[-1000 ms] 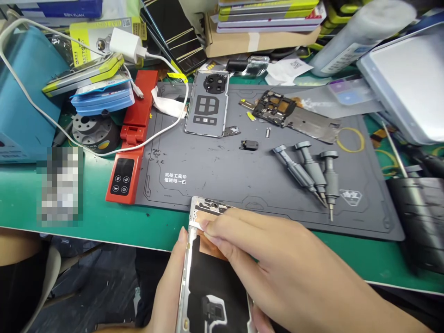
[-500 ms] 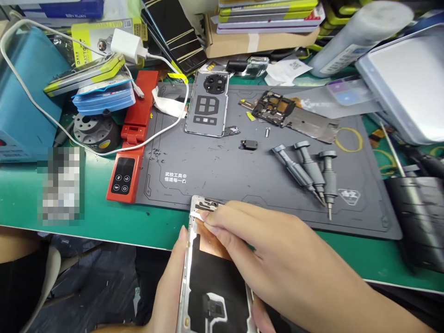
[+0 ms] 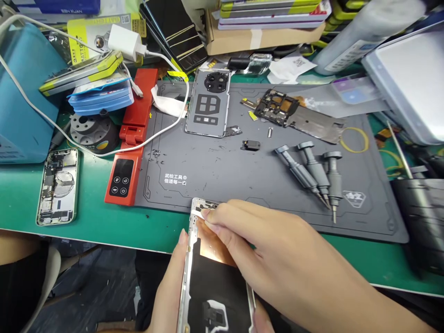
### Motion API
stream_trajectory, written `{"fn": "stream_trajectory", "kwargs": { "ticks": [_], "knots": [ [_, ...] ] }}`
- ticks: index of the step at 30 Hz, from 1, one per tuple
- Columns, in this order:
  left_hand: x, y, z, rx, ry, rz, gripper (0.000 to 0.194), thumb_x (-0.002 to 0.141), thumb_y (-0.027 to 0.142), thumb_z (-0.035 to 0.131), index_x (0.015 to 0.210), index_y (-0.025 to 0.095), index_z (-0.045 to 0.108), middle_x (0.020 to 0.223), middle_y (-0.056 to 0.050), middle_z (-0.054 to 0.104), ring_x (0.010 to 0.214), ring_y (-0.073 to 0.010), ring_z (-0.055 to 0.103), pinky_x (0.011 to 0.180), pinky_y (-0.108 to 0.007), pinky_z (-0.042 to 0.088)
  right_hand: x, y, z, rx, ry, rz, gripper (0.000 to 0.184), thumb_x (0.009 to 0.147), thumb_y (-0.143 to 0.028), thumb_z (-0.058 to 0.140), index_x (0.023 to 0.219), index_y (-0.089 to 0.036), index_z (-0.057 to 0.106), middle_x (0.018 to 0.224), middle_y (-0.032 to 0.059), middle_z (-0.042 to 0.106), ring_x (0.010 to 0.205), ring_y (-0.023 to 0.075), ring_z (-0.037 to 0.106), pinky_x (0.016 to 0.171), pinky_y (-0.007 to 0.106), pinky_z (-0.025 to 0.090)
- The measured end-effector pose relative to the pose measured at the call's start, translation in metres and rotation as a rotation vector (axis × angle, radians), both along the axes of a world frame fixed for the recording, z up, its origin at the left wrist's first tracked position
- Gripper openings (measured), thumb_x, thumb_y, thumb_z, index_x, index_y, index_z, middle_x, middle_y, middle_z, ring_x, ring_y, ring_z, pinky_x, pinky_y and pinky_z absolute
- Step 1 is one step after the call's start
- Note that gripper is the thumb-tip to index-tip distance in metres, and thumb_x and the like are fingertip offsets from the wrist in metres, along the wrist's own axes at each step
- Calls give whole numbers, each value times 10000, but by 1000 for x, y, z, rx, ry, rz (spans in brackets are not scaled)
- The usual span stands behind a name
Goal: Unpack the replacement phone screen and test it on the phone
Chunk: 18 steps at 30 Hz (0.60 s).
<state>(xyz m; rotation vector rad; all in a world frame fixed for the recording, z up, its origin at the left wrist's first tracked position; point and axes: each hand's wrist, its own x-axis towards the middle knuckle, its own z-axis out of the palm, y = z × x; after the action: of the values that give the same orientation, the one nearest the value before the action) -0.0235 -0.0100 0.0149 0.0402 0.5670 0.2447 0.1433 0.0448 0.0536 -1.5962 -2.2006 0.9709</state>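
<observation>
An opened phone frame [image 3: 213, 286] with a silver rim, a copper patch and a black inner plate is held at the bottom centre, over the table's front edge. My left hand [image 3: 169, 289] grips it from underneath and along its left side. My right hand [image 3: 277, 263] lies across its top, fingertips pinched at the upper left corner on something small I cannot make out. On the grey work mat [image 3: 222, 166] lie a phone back cover [image 3: 208, 104], a circuit board with metal shield [image 3: 294, 113], a small black part [image 3: 250, 145] and three screwdrivers [image 3: 312, 173].
A red device [image 3: 130, 143] lies along the mat's left edge, with a white charger and cable [image 3: 126, 44] above it. Another opened phone [image 3: 57, 185] lies on the green table at left. Boxes, a blue case and stacked parts crowd the back; a grey tray [image 3: 409, 78] stands right.
My right fingertips have slid a little up along the frame's top left corner. The view has shifted slightly; both hands stay on the frame.
</observation>
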Motion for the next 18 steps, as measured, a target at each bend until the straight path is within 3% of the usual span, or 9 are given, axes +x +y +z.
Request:
{"fn": "stream_trajectory", "kwargs": {
  "ticks": [8, 15, 18],
  "knots": [
    [2, 0, 4, 2, -2, 65, 1064, 799, 1021, 131, 767, 147, 737, 626, -109, 672, 743, -314, 736, 964, -523, 556, 4, -4, -1, 60, 60, 62, 289, 1015, -94, 421, 771, -225, 506, 703, -40, 568, 586, 131, 528, 540, 266, 357],
    [-3, 5, 9, -3, -18, 64, 1077, 861, 971, 122, 830, 105, 761, 698, -174, 739, 893, -387, 768, 973, -592, 564, 0, -2, 0, 39, -6, -1, 285, 1031, -121, 420, 820, -234, 574, 705, -26, 589, 559, 149, 537, 516, 286, 325],
    [-4, 6, 10, 10, -12, 77, 1085, 864, 971, 141, 891, 96, 782, 702, -163, 752, 870, -366, 777, 991, -590, 565, 0, -1, 0, 36, -12, 10, 288, 1028, -113, 417, 820, -234, 575, 720, -20, 602, 578, 153, 556, 529, 286, 336]
  ]
}}
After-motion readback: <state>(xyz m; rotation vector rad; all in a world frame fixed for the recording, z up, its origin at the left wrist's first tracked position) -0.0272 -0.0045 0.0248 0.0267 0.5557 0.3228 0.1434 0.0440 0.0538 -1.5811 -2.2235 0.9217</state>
